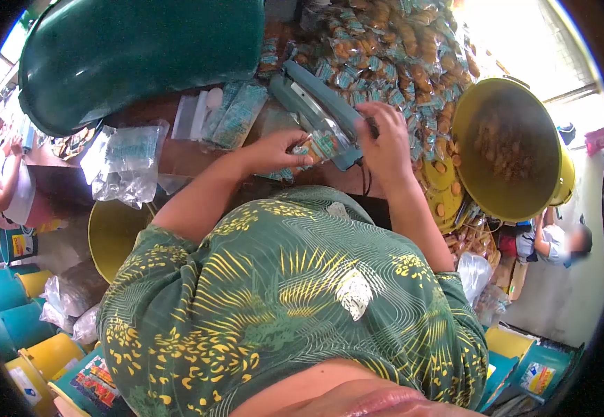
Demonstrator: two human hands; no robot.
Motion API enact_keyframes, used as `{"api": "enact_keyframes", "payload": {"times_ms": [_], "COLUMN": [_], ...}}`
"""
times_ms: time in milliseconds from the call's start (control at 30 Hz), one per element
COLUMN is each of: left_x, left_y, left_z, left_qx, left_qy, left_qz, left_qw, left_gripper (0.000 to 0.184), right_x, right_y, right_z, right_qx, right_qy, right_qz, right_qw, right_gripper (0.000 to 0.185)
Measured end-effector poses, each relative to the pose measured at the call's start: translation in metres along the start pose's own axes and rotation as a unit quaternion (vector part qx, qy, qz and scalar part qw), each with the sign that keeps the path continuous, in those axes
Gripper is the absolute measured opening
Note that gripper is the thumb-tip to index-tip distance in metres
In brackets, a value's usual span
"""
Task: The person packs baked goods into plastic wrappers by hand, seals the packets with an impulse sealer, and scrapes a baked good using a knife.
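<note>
My left hand (282, 151) pinches a small clear bag of food with a printed label (321, 146), its end lying at the jaws of a blue-grey bag sealer (309, 104). On the sealer's upper arm rests my right hand (385, 135), fingers curled over its near end. Flat printed plastic bags (236, 115) lie on the brown table left of the sealer. Beyond it spreads a large heap of filled, labelled packets (378, 52).
A large green tub (142, 55) stands at the upper left, a yellow bucket (566, 167) with brown pieces inside at the right. Clear bags (131, 156) hang over the table's near edge. Two people are at the sides, with more buckets (31, 313) at the lower left.
</note>
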State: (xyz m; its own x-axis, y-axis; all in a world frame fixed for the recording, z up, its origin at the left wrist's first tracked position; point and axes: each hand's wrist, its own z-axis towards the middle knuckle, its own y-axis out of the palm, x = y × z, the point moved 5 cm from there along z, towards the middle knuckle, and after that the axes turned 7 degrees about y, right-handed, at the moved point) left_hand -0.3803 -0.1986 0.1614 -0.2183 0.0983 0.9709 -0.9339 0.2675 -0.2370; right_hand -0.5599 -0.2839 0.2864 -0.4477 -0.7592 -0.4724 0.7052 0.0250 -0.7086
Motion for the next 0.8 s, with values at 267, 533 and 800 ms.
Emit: {"api": "enact_keyframes", "payload": {"times_ms": [267,533,800], "left_x": [0.033,-0.125,-0.159], "left_y": [-0.015,-0.183,-0.218], "left_z": [-0.032,-0.069,-0.068], "left_qx": [0.079,0.435,0.361], "left_qy": [0.017,-0.210,-0.198], "left_qz": [0.029,0.405,0.514], "left_qw": [0.996,0.776,0.752], "left_gripper": [0.046,0.046,0.048], "right_x": [-0.033,0.073,0.104], "right_y": [-0.011,-0.165,-0.151], "right_z": [0.003,-0.015,-0.126], "right_qx": [-0.191,0.250,0.144], "right_qy": [0.139,0.160,0.278], "right_qz": [0.058,0.204,0.246], "right_qw": [0.970,0.933,0.917], "right_gripper": [0.008,0.023,0.019]}}
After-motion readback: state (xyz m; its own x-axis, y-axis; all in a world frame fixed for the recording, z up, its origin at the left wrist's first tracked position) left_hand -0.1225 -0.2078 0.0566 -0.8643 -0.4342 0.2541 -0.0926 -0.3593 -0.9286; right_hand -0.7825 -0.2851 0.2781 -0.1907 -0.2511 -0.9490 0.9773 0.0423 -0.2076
